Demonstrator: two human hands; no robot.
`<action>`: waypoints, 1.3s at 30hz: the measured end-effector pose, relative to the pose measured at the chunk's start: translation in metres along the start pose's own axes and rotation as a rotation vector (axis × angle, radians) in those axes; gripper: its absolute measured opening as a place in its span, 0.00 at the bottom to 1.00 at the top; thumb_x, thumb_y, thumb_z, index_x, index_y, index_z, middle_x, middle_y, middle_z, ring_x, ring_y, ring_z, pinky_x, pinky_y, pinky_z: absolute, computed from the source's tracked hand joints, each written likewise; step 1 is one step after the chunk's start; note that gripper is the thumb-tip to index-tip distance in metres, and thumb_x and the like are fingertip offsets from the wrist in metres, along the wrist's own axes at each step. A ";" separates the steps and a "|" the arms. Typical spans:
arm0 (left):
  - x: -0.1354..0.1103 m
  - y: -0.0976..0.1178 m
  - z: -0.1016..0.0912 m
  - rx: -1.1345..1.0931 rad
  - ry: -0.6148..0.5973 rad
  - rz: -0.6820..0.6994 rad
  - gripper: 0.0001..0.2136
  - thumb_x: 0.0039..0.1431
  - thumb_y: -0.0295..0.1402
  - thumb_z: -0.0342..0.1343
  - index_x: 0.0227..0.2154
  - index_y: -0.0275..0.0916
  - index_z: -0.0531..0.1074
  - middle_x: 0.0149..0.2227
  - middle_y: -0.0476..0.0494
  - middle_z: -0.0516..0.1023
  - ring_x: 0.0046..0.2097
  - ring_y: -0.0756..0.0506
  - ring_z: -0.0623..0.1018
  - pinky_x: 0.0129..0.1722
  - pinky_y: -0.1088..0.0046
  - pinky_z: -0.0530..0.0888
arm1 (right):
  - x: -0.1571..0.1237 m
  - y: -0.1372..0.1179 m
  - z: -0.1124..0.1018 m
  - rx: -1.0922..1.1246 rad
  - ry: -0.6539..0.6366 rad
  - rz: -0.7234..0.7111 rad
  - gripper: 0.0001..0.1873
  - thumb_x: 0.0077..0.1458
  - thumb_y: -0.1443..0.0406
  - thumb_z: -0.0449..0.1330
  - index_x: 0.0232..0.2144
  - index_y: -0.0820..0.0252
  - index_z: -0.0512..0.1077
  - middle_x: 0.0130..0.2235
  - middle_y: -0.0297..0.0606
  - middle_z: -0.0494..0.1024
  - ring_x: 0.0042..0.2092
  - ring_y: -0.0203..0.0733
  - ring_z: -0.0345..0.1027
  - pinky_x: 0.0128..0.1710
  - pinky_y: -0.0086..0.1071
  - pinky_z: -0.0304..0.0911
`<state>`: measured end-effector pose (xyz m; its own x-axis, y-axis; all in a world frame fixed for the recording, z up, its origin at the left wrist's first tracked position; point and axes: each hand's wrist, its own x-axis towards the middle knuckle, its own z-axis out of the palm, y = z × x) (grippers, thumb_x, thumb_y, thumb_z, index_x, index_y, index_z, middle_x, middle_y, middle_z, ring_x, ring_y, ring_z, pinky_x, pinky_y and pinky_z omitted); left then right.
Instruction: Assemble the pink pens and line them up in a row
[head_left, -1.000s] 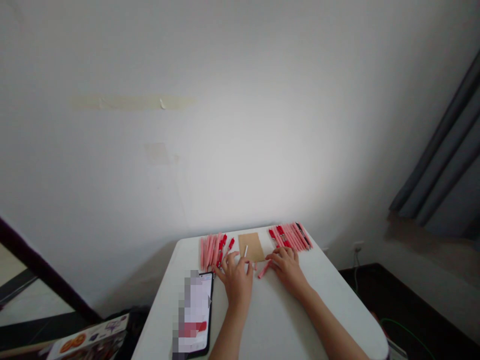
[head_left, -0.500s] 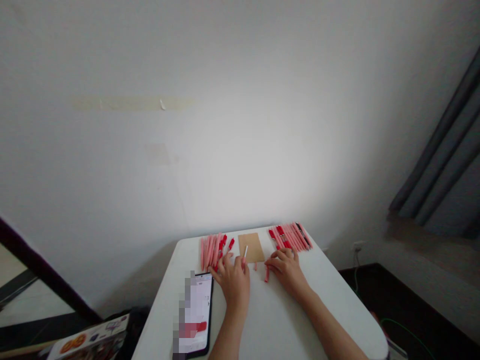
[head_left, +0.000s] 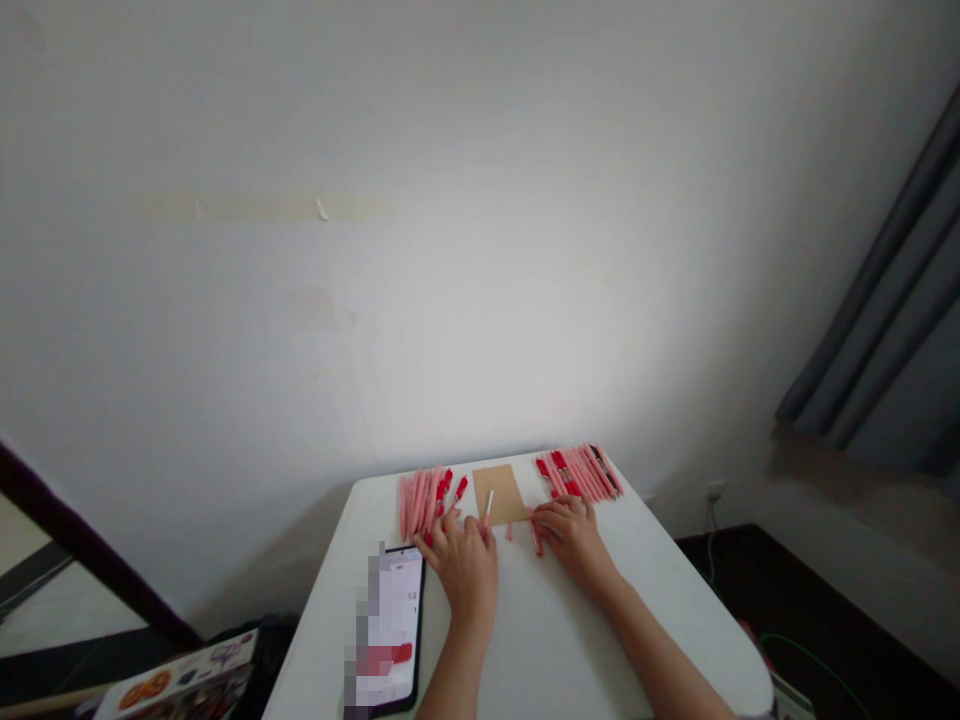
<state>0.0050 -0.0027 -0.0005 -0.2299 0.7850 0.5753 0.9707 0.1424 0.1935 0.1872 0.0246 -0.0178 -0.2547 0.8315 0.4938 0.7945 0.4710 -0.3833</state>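
Observation:
My left hand (head_left: 465, 565) is closed on a slim pink pen part (head_left: 487, 512) with a thin white tip pointing up and away. The fingertips of my right hand (head_left: 576, 538) pinch a short pink pen barrel (head_left: 537, 541), which stands near the table's middle. Between the hands lies a small pink piece (head_left: 510, 532). Behind them is a flat brown card (head_left: 498, 492). A row of pink pens (head_left: 417, 505), some with red parts, lies just beyond my left hand. Another row of pink pens (head_left: 585, 472) lies beyond my right hand.
A phone (head_left: 394, 630) with a lit screen lies on the white table (head_left: 555, 640), left of my left forearm. The table's far edge meets a pale wall (head_left: 480, 300). A printed box (head_left: 187, 675) stands low at left; a grey curtain (head_left: 892, 330) hangs at right.
The pink barrel at my right fingertips has turned, and its upper end now leans left. My left hand has barely moved. The view has shifted slightly.

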 end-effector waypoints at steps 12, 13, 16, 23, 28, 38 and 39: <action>0.001 0.000 0.001 -0.036 0.019 0.004 0.09 0.56 0.33 0.51 0.31 0.40 0.76 0.48 0.41 0.72 0.53 0.37 0.65 0.58 0.42 0.54 | -0.003 0.009 0.004 0.046 0.067 0.036 0.11 0.59 0.63 0.54 0.40 0.50 0.75 0.43 0.35 0.78 0.48 0.46 0.63 0.53 0.45 0.51; 0.001 0.000 0.001 -0.046 0.022 0.003 0.09 0.56 0.33 0.51 0.30 0.40 0.76 0.48 0.41 0.72 0.53 0.37 0.65 0.58 0.42 0.54 | -0.003 0.010 0.005 0.048 0.081 0.037 0.11 0.59 0.62 0.54 0.40 0.50 0.75 0.43 0.36 0.78 0.47 0.46 0.64 0.52 0.45 0.52; 0.002 0.000 0.003 -0.103 0.021 0.014 0.08 0.55 0.34 0.52 0.30 0.41 0.76 0.47 0.42 0.73 0.53 0.37 0.66 0.57 0.41 0.54 | -0.004 0.014 0.009 0.049 0.128 0.034 0.11 0.59 0.62 0.54 0.41 0.51 0.75 0.42 0.38 0.78 0.46 0.46 0.64 0.51 0.44 0.55; 0.000 0.005 0.004 -0.299 0.001 0.110 0.07 0.57 0.36 0.53 0.31 0.45 0.76 0.47 0.43 0.72 0.54 0.39 0.66 0.57 0.44 0.56 | -0.004 0.018 0.011 0.040 0.225 0.015 0.17 0.59 0.63 0.55 0.50 0.50 0.70 0.49 0.40 0.73 0.50 0.47 0.62 0.50 0.43 0.59; -0.002 0.008 0.002 -0.400 -0.027 0.176 0.06 0.56 0.35 0.54 0.31 0.47 0.76 0.48 0.44 0.71 0.53 0.40 0.67 0.56 0.48 0.59 | -0.005 0.014 0.007 -0.014 0.214 -0.029 0.18 0.58 0.63 0.57 0.50 0.44 0.70 0.50 0.38 0.73 0.50 0.47 0.62 0.50 0.44 0.58; 0.000 0.008 0.004 -0.449 -0.043 0.199 0.06 0.56 0.34 0.55 0.31 0.46 0.77 0.47 0.44 0.71 0.52 0.41 0.67 0.55 0.51 0.61 | -0.004 0.010 0.004 -0.028 0.223 -0.049 0.07 0.56 0.62 0.60 0.37 0.46 0.77 0.39 0.36 0.76 0.44 0.45 0.62 0.46 0.40 0.56; 0.000 0.008 0.004 -0.451 -0.038 0.199 0.06 0.56 0.34 0.55 0.30 0.46 0.77 0.47 0.44 0.71 0.52 0.41 0.67 0.55 0.52 0.61 | -0.004 0.010 0.004 -0.026 0.224 -0.045 0.07 0.55 0.63 0.61 0.37 0.47 0.77 0.38 0.36 0.76 0.44 0.44 0.62 0.46 0.40 0.55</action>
<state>0.0135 0.0009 -0.0021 -0.0326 0.7933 0.6080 0.8666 -0.2807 0.4127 0.1941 0.0270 -0.0268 -0.1641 0.7224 0.6718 0.8000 0.4959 -0.3378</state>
